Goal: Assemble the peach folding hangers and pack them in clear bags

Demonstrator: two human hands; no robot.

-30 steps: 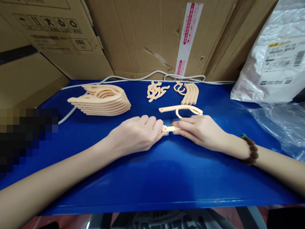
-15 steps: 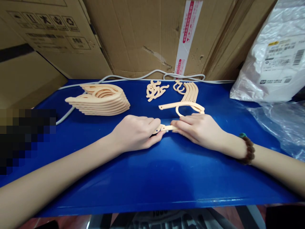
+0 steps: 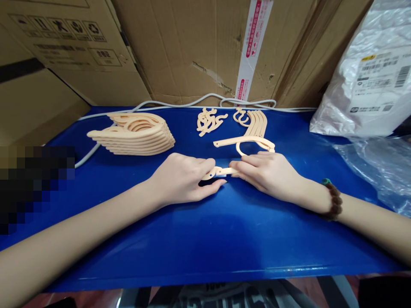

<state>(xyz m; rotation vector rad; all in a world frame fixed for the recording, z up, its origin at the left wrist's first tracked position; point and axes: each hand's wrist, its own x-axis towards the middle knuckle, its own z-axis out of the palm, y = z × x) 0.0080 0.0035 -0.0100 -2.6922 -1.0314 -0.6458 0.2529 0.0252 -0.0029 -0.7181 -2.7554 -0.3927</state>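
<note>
Both hands meet at the middle of the blue table [image 3: 205, 239] on a peach plastic hanger piece [image 3: 221, 172]. My left hand [image 3: 184, 177] curls around its left end, fingers closed, thumb underneath. My right hand [image 3: 268, 173] pinches the right end of the same piece, and a hook and arm [image 3: 244, 143] of the piece stick out behind its fingers. A brown bead bracelet [image 3: 334, 205] sits on the right wrist.
A stack of assembled peach hangers [image 3: 135, 134] lies at the back left. Small hooks [image 3: 208, 120] and curved arm parts [image 3: 257, 122] lie at the back middle. Cardboard boxes [image 3: 192, 47], a white cable [image 3: 180, 105] and plastic bags [image 3: 369, 72] border the table.
My left hand has loosened slightly and its thumb has dropped, so more of the hanger piece's left end shows. The right hand has barely moved.
</note>
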